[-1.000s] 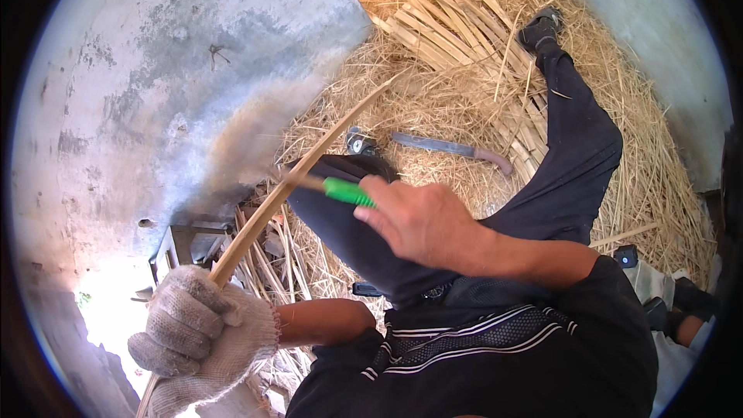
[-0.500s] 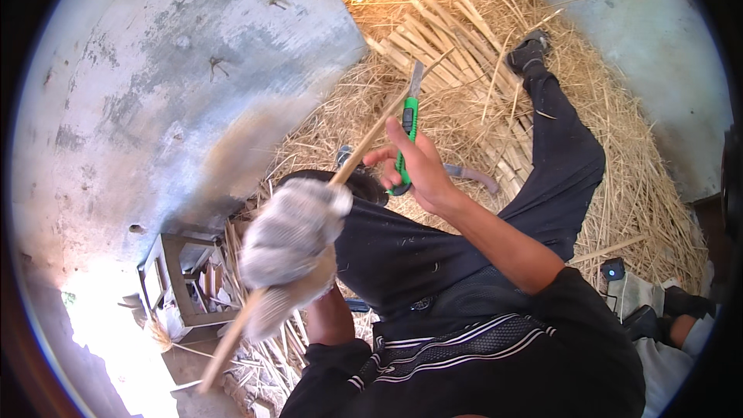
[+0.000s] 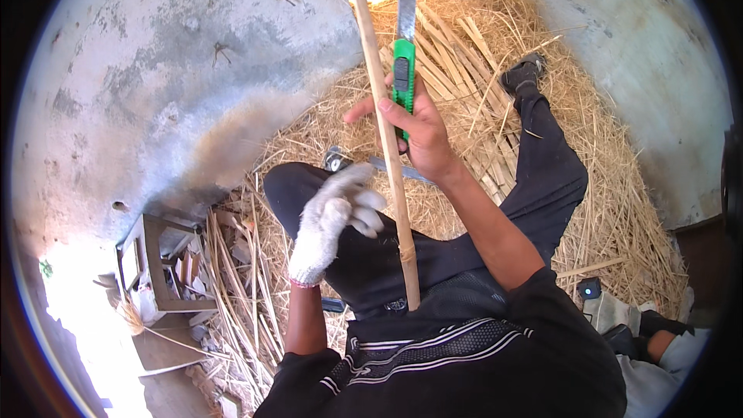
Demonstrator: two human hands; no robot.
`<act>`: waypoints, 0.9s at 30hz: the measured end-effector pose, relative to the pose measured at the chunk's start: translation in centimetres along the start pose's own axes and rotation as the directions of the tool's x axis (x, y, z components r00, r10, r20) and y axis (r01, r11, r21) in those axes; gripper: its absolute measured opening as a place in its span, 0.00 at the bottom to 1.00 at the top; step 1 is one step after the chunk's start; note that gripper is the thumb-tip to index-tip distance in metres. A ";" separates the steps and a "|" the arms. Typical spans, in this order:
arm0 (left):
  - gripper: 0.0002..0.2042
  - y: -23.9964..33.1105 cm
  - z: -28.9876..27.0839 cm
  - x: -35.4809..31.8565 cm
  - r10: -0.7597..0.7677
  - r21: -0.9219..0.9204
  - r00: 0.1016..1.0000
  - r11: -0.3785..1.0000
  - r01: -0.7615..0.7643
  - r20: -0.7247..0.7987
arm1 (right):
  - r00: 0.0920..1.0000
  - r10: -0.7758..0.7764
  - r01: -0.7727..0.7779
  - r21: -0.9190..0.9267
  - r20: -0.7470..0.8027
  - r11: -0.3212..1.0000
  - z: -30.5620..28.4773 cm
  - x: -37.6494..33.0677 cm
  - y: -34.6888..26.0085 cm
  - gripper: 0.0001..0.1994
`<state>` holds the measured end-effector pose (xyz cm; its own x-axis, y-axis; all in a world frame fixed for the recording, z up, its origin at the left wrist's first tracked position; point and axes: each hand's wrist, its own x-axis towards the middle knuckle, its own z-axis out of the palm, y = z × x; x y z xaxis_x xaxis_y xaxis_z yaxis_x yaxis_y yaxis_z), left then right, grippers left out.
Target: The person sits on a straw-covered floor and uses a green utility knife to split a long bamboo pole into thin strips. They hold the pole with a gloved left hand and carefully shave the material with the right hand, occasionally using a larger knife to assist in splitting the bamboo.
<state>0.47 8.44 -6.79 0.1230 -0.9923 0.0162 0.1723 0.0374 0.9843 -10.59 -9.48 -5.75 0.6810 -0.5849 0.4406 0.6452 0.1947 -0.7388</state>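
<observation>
Head view: right hand [image 3: 422, 135] fingers clamp green knife [image 3: 402, 77] against cane [image 3: 385, 131]; gloved left hand [image 3: 333, 220] fingers loose, beside cane.

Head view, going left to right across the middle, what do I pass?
Small wooden frame on the ground → gloved left hand, open → bamboo stick → right hand gripping the green utility knife → outstretched leg in dark trousers on the straw.
</observation>
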 end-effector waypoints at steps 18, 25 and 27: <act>0.27 -5.2 5.8 -2.2 -0.121 -0.787 0.986 0.596 0.162 0.112 | 0.997 0.077 -0.076 -0.021 0.022 0.997 -0.2 -1.1 -2.1 0.17; 0.19 -1.9 7.5 -1.9 -0.214 -0.310 0.916 0.945 0.106 -0.339 | 0.975 0.090 -0.198 -0.609 -0.203 0.768 -2.3 -3.6 -2.0 0.18; 0.18 -0.2 7.9 -2.2 -0.185 -0.326 0.904 0.944 0.054 -0.385 | 0.995 0.075 -0.096 -0.712 -0.060 0.696 -2.3 -6.0 -2.2 0.18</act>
<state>-7.55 9.72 -5.67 0.4552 -0.8589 -0.2347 0.4883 0.0204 0.8724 -16.90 -8.24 -7.94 0.7052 -0.6153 0.3524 0.1372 -0.3692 -0.9192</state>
